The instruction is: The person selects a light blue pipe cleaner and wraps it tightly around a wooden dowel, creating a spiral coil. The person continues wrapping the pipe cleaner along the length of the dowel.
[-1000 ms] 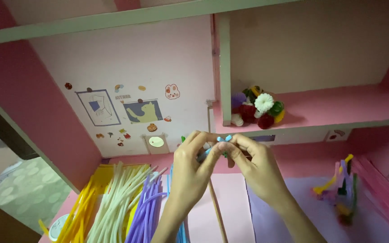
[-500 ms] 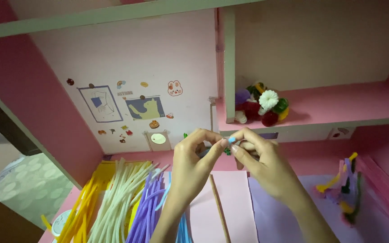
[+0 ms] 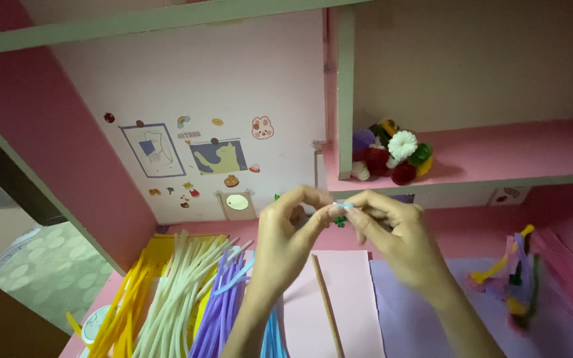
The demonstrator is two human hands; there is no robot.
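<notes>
My left hand (image 3: 286, 232) and my right hand (image 3: 392, 232) meet in front of me above a pink desk (image 3: 459, 232). Both pinch the same small light-blue pipe cleaner piece (image 3: 343, 207) between thumb and fingertips. A bit of green (image 3: 341, 221) shows just under the fingers. Below the hands lie a pink paper sheet (image 3: 353, 298) and a thin wooden stick (image 3: 326, 305).
Bundles of yellow (image 3: 130, 305), cream (image 3: 180, 298), purple (image 3: 223, 305) and blue (image 3: 273, 335) pipe cleaners lie at the left. Finished pipe-cleaner flowers (image 3: 392, 156) sit on a pink shelf. More coloured pieces (image 3: 518, 278) lie at the right. Stickers (image 3: 193, 156) cover the back wall.
Both hands have stayed pinched together on the small piece, with the fingers shifting slightly. The view has drifted a little.
</notes>
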